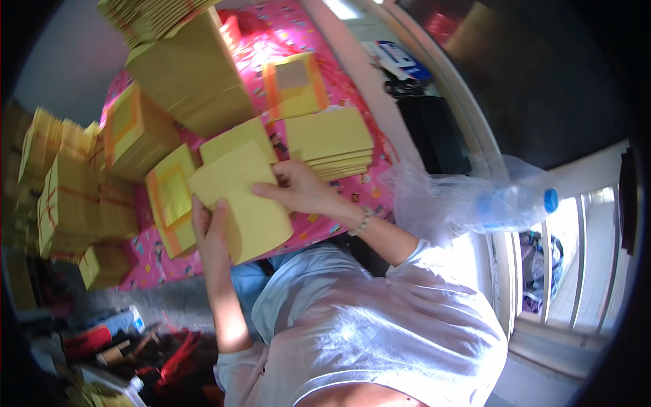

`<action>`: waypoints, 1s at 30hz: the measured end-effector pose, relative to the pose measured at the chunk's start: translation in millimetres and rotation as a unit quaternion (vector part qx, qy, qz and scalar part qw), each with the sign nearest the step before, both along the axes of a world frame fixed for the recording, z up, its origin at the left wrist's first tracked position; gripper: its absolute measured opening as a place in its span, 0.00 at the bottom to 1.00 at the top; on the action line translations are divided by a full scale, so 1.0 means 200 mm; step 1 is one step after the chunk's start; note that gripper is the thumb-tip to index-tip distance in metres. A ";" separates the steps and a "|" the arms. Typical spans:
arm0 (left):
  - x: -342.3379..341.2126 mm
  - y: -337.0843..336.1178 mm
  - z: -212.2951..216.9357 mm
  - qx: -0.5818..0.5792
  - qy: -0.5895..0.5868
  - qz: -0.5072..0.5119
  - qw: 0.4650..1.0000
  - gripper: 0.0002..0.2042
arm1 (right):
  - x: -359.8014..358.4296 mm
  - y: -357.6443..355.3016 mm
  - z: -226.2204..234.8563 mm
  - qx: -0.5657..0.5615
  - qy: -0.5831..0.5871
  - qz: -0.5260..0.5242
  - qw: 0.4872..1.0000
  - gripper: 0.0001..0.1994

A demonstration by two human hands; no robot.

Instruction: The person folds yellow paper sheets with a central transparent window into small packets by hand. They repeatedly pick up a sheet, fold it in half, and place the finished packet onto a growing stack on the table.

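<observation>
The yellow paper (pixel 249 203) is up in both hands, held over the near edge of the pink cloth (pixel 146 268). I can't tell if it is one sheet or more. It could bend or crease if the left hand (pixel 212 229) and the right hand (pixel 305 190) squeeze too hard or push against each other. It could also slip and tip toward the lap if the thumbs let go too soon. The right hand is near a low pile (pixel 329 136) — a bump from the knuckles might push its top pieces crooked. The left hand is close to a pad (pixel 173 197) with orange edges, so a wide swing might knock that too. Now the pose: the left hand comes up from below and pinches the paper's left side, thumb on top. The right hand reaches in from the right, with its thumb flat on the paper and fingers curled by the far edge — its wrist wears a bracelet (pixel 363 221).
</observation>
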State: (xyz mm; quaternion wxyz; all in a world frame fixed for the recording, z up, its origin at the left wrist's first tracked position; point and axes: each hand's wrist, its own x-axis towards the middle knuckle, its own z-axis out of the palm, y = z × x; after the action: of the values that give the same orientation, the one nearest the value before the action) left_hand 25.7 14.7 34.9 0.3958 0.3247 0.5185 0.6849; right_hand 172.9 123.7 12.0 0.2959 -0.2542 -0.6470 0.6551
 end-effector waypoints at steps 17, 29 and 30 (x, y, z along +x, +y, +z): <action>-0.02 0.01 0.03 0.043 0.048 0.051 0.997 0.13 | 0.08 -0.09 0.02 -0.099 -0.048 0.067 0.992 0.14; -0.06 -0.01 0.01 0.010 0.086 0.017 0.996 0.13 | 0.16 -0.07 0.01 -0.090 -0.108 0.116 0.983 0.08; -0.06 0.00 0.00 0.019 0.105 0.007 0.994 0.14 | 0.16 -0.07 0.06 -0.123 -0.068 0.075 0.987 0.07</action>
State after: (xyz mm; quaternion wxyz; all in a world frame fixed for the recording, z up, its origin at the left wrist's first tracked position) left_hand 12.8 13.8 34.8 0.3277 0.3989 0.5462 0.6596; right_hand 205.3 110.2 23.1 0.1679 -0.2837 -0.5977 0.7308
